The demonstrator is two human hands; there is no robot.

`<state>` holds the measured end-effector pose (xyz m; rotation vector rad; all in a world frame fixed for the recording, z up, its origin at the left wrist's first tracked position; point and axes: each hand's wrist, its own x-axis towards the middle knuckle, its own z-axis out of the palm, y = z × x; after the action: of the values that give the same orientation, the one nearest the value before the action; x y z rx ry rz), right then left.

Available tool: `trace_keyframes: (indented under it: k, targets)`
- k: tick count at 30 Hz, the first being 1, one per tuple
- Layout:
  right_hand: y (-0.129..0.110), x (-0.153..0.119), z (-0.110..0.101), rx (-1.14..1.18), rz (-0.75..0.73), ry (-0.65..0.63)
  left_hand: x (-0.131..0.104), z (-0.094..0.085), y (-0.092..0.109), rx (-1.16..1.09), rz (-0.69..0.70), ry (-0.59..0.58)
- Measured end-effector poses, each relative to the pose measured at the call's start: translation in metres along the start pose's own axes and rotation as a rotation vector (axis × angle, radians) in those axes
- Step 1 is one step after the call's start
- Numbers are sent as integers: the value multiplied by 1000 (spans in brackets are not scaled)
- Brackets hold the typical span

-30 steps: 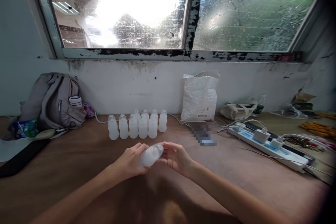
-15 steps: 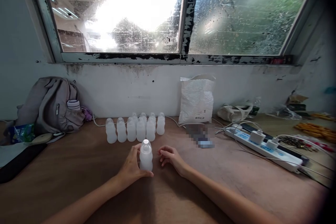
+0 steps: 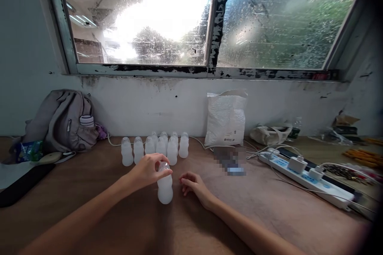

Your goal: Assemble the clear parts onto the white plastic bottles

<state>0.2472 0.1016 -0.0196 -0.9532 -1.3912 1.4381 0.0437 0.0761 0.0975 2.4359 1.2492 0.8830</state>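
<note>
A frosted white bottle with a clear cap stands upright on the brown table, nearer to me than the other bottles. My left hand grips it at its capped top, thumb in front and fingers behind. Just right of the bottle, my right hand rests on the table with its fingers curled and touching nothing but the tabletop; whether something small is in it cannot be made out. Behind my left hand stand several similar bottles in rows, some partly hidden by it.
A grey backpack leans at the back left, a black flat item before it. A white plastic package stands against the wall. On the right lie a power strip with cables, a cloth bag and yellow items.
My left hand has shifted from the side of the near bottle up to its capped top. My right hand has barely moved. The camera view has tilted slightly.
</note>
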Motion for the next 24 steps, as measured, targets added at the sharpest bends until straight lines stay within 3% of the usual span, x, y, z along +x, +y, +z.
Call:
trace_keyframes:
  k: [2, 7, 9, 10, 13, 18, 21, 24]
  targets:
    - [1, 1, 0, -1, 6, 3, 10, -29, 2, 25, -6, 38]
    - [0, 2, 0, -9, 16, 6, 60, -138, 7, 303, -76, 315]
    - [0, 2, 0, -27, 10, 10, 82, -164, 0, 440, -142, 440]
    - [1, 2, 0, -38, 7, 10, 92, -170, -7, 480, -178, 449]
    - [2, 2, -1, -61, -2, 5, 115, -161, -40, 563, -320, 362]
    - [5, 2, -2, -86, -24, -6, 130, -106, -95, 571, -452, 165]
    - [5, 2, -2, -90, -21, 0, 130, -79, -114, 553, -464, 64]
    - [3, 1, -2, -99, -12, 0, 128, -62, -126, 525, -437, -34]
